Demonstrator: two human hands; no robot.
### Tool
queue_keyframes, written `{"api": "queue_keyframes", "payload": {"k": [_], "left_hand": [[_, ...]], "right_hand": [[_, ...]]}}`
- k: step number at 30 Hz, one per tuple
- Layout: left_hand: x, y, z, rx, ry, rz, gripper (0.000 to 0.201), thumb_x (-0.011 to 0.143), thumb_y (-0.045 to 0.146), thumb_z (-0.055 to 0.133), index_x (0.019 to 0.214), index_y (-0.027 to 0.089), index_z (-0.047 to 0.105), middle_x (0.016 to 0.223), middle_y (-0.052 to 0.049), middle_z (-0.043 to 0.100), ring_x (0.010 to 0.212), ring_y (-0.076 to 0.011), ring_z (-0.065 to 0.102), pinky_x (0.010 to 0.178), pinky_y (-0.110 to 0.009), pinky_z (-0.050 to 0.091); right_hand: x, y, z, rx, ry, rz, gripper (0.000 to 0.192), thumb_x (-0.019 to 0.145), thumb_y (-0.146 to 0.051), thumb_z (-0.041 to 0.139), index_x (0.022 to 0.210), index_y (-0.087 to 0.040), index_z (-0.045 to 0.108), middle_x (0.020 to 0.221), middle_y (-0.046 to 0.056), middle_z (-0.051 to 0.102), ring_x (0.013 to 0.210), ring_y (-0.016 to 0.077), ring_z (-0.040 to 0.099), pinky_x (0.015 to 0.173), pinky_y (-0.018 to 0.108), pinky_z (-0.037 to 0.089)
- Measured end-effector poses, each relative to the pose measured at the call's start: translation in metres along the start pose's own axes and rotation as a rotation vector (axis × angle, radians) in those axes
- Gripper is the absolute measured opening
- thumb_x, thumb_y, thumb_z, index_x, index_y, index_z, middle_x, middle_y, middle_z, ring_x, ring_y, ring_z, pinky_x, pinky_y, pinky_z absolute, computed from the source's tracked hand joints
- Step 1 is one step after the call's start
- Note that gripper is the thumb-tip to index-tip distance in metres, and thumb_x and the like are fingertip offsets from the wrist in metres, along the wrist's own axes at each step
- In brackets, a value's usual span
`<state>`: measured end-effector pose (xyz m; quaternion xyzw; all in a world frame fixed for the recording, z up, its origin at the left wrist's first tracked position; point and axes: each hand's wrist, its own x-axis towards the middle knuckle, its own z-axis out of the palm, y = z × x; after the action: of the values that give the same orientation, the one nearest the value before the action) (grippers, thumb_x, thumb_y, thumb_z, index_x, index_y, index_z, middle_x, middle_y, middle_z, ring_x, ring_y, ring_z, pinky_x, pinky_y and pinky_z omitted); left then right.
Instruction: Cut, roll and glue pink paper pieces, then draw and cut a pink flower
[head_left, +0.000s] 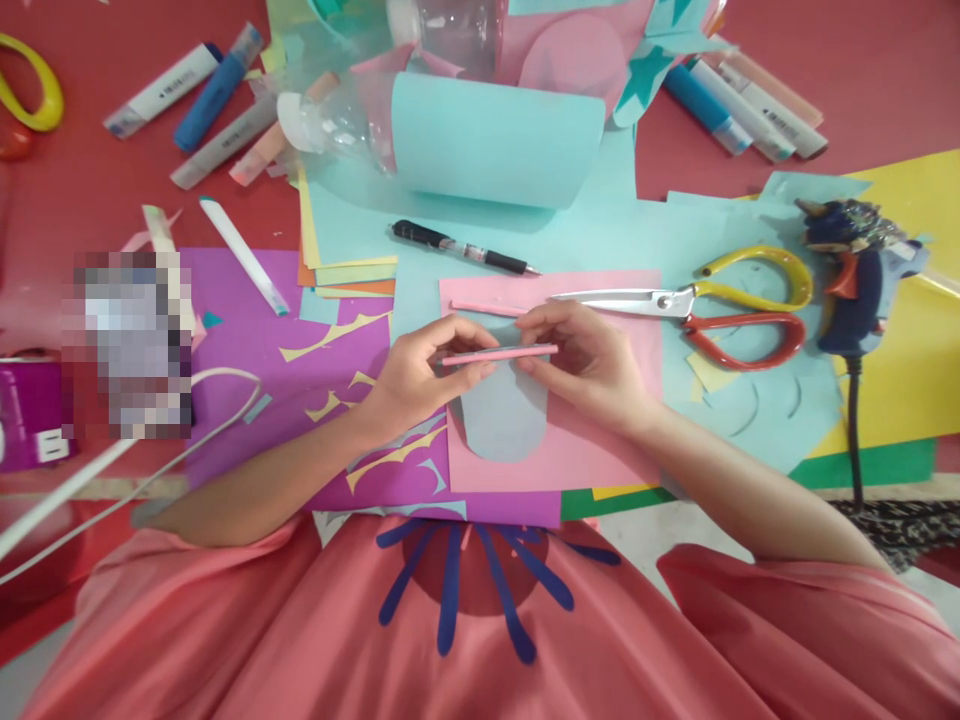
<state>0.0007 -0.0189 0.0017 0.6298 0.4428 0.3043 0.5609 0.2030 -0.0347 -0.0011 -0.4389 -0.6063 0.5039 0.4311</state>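
There is one view only, from a camera worn on the person's head, looking forward and steeply down, close over the red table [90, 190]. The coral-pink garment [480, 640] fills the bottom edge, while the capped marker pens [742, 100] lie along the top.

Bright, even, diffuse light from above; soft, faint shadows under the scissors [697, 305] and pen [461, 248]. Mild glare on the clear plastic bottle [352, 120]. Sharp centre, curved wide-angle distortion at edges, one pixelated patch at left.
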Motion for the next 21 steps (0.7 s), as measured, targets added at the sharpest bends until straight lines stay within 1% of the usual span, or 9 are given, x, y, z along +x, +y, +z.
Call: {"api": "queue_keyframes", "payload": {"k": [4,7,9,15,21], "left_hand": [[-0.0004,0.0014,-0.0004,0.044,0.018,0.03,0.013,0.083,0.032,0.066,0.088,0.02,0.066,0.086,-0.001,0.072,0.079,-0.0128,0.065,0.07,-0.023,0.051],[-0.0004,0.0023,-0.0005,0.073,0.007,0.056,0.012,0.083,0.031,0.065,0.087,0.019,0.066,0.086,-0.002,0.073,0.08,-0.0135,0.066,0.072,-0.024,0.052],[-0.0004,0.0031,-0.0004,0.092,0.008,0.067,0.009,0.083,0.027,0.064,0.087,0.019,0.066,0.086,-0.001,0.073,0.08,-0.013,0.066,0.072,-0.023,0.052],[-0.0015,0.0051,-0.0006,0.128,0.011,0.105,0.006,0.083,0.022,0.061,0.087,0.019,0.065,0.085,0.0,0.072,0.077,-0.0118,0.066,0.07,-0.022,0.051],[-0.0019,0.0048,-0.0008,0.128,0.012,0.093,0.007,0.083,0.022,0.059,0.086,0.019,0.065,0.082,0.0,0.072,0.074,-0.0115,0.065,0.067,-0.022,0.051]], "right_hand": [[0.0004,-0.0014,0.0003,0.017,-0.032,0.018,0.022,0.082,-0.032,0.074,0.098,-0.019,0.065,0.081,0.001,0.065,0.071,0.0111,0.061,0.06,0.023,0.05],[0.0013,-0.0034,0.0005,-0.015,-0.037,0.081,0.023,0.083,-0.04,0.072,0.091,-0.019,0.066,0.079,0.002,0.068,0.067,0.0117,0.06,0.056,0.025,0.049],[0.0019,-0.0044,0.0009,-0.033,-0.037,0.111,0.023,0.084,-0.042,0.07,0.086,-0.019,0.067,0.08,0.004,0.07,0.068,0.0128,0.061,0.056,0.026,0.049],[0.002,-0.004,0.0026,-0.026,-0.043,0.125,0.01,0.083,-0.029,0.068,0.081,-0.019,0.068,0.078,0.004,0.072,0.068,0.0132,0.063,0.058,0.026,0.049],[0.0022,-0.0034,0.0021,-0.049,-0.049,0.078,0.006,0.083,-0.021,0.065,0.082,-0.018,0.07,0.078,0.004,0.072,0.068,0.0128,0.063,0.06,0.026,0.049]]}}
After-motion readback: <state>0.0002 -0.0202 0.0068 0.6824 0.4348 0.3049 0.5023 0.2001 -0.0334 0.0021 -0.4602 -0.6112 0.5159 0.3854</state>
